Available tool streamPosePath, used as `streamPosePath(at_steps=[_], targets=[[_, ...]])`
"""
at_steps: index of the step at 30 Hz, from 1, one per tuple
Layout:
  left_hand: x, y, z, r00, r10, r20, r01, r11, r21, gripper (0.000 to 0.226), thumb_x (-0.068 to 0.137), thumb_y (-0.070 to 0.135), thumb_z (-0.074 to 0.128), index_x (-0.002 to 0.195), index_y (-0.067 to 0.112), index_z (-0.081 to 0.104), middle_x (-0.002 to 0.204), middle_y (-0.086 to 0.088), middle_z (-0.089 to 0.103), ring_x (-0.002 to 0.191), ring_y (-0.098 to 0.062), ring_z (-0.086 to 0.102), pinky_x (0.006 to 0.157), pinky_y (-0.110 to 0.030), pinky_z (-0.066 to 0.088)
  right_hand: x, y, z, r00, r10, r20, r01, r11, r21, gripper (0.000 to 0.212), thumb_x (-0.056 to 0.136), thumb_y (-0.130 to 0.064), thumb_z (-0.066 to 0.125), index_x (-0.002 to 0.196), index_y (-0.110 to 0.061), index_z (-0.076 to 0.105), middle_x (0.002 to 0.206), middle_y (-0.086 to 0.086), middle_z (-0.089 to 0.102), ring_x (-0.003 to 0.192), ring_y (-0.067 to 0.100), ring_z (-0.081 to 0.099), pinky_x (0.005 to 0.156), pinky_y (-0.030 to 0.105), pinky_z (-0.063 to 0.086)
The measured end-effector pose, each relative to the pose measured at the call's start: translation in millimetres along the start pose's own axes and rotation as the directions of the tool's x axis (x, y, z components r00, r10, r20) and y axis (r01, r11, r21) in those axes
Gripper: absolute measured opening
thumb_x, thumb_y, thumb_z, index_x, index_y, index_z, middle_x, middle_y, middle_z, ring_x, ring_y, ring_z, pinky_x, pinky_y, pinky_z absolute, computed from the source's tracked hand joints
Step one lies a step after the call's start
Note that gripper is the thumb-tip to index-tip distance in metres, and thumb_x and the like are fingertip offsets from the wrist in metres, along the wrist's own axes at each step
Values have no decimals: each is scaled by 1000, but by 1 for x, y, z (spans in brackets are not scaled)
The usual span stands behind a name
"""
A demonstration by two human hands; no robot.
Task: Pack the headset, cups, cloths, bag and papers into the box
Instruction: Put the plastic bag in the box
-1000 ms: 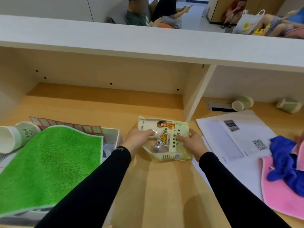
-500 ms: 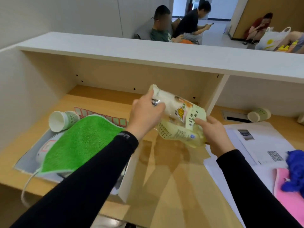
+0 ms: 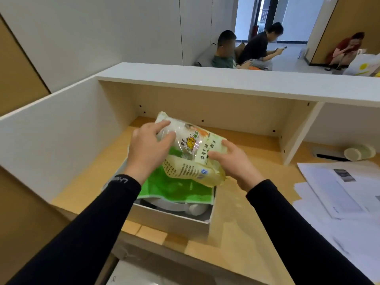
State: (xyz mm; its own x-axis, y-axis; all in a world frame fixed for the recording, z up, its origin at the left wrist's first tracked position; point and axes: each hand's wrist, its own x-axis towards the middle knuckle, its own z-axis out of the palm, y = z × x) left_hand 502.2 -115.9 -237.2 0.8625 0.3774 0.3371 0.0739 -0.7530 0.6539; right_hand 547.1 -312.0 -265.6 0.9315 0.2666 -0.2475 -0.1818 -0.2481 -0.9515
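Observation:
Both hands hold a pale yellow printed plastic bag (image 3: 192,153) just above the white box (image 3: 174,219) on the desk. My left hand (image 3: 149,149) grips the bag's far left end, and my right hand (image 3: 232,163) holds its right side with thumb and fingers around the edge. A green cloth (image 3: 174,186) covers most of the box's contents. Below the cloth's near edge a white headset (image 3: 181,206) shows. A stack of white papers (image 3: 337,192) lies on the desk to the right. One pale green cup (image 3: 359,152) lies on its side behind the papers.
The desk sits in a cubicle with a white side panel (image 3: 61,128) on the left, a shelf (image 3: 226,81) above and a vertical divider (image 3: 296,132) on the right. Several people sit in the background beyond the partition.
Both hands lifted the bag off the desk and carried it left, so it now hangs over the green cloth in the box. The camera view swung left with them.

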Motion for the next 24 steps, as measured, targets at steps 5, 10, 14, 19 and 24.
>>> streamPosePath(at_steps=[5, 10, 14, 19, 24], targets=[[-13, -43, 2, 978, -60, 201, -23, 920, 391, 46, 80, 64, 45, 108, 33, 65, 150, -9, 32, 135, -29, 26, 107, -49, 23, -14, 18, 48, 998, 62, 19, -53, 947, -317, 76, 84, -37, 61, 147, -18, 23, 131, 1, 54, 99, 15, 65, 84, 33, 55], [-23, -67, 12, 955, 26, 296, -162, 882, 443, 41, 80, 59, 53, 109, 31, 63, 158, -10, 8, 137, -32, 22, 109, -46, 26, -20, 30, 69, 997, -17, -72, -30, 797, -603, 88, 78, -48, 60, 148, -18, 15, 149, 12, 38, 123, 27, 50, 98, 39, 46], [-24, -65, 5, 970, 139, 198, -198, 926, 321, 43, 84, 50, 52, 121, 27, 58, 154, -15, 21, 139, -33, 17, 112, -47, 18, -23, 28, 68, 983, -22, -184, -66, 888, -455, 78, 80, -47, 62, 145, -22, 27, 143, 7, 46, 116, 23, 55, 93, 33, 48], [-24, -28, -3, 937, 343, 66, -348, 934, 80, 32, 85, 33, 55, 110, 16, 64, 139, -13, 47, 132, -26, 32, 107, -42, 26, -25, 19, 52, 929, -97, -358, 8, 970, -243, 63, 85, -41, 58, 141, -24, 35, 145, 7, 44, 124, 24, 50, 98, 38, 45], [-29, 15, 19, 877, 444, 185, -434, 896, -92, 22, 86, 27, 54, 102, 17, 67, 116, 0, 63, 114, -15, 46, 86, -18, 25, -34, 19, 23, 900, -85, -428, 2, 982, -191, 52, 85, -36, 59, 134, -27, 44, 134, 7, 51, 105, 16, 52, 82, 29, 42]])
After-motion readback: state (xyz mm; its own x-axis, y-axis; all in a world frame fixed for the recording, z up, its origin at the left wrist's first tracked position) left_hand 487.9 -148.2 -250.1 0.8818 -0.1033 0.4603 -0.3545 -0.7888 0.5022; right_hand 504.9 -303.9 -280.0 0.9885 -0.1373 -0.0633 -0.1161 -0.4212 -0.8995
